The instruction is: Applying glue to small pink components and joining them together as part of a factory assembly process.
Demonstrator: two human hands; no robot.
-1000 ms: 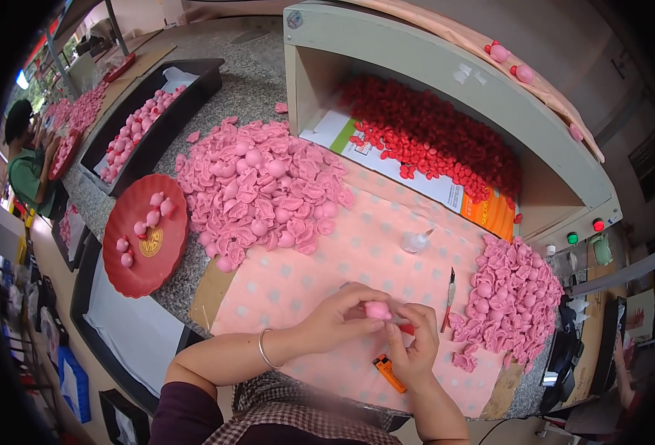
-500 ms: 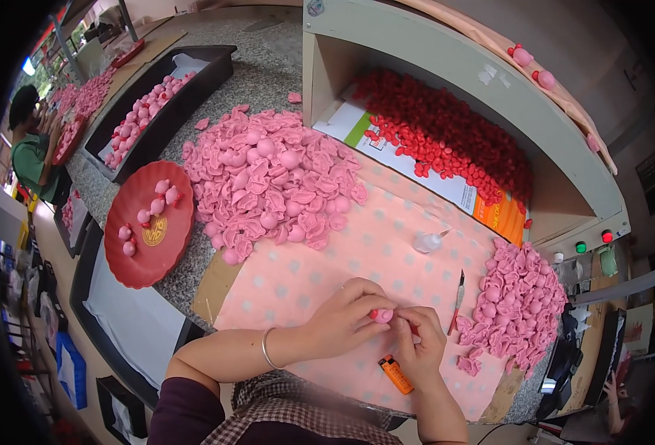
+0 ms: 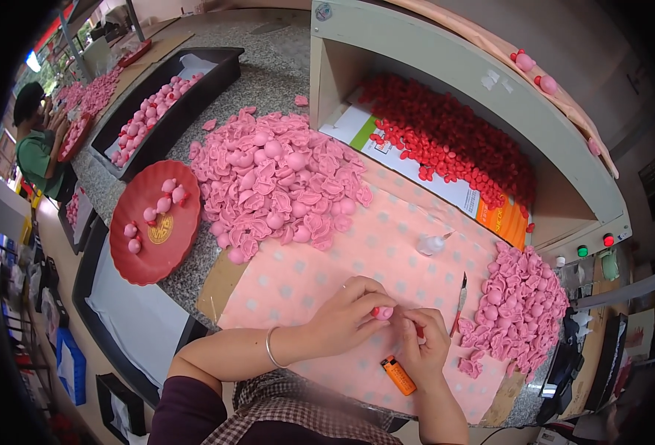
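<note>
Pinching a small pink ball piece (image 3: 383, 313) between them, the left hand (image 3: 342, 320) and right hand (image 3: 425, 343) are closed over the polka-dot mat's (image 3: 327, 271) near edge; an orange lighter (image 3: 398, 374) is kept within reach.

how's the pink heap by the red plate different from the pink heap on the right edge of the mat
The left pink heap is clearly the bigger one, spreading from the speckled counter onto the dotted pink mat; the right pink heap is smaller and sits at the mat's far edge. The left heap mixes round balls with flat petal-like pieces; the right heap looks mostly curled, flat pieces. Both share the same pink colour and loose piling.
</note>
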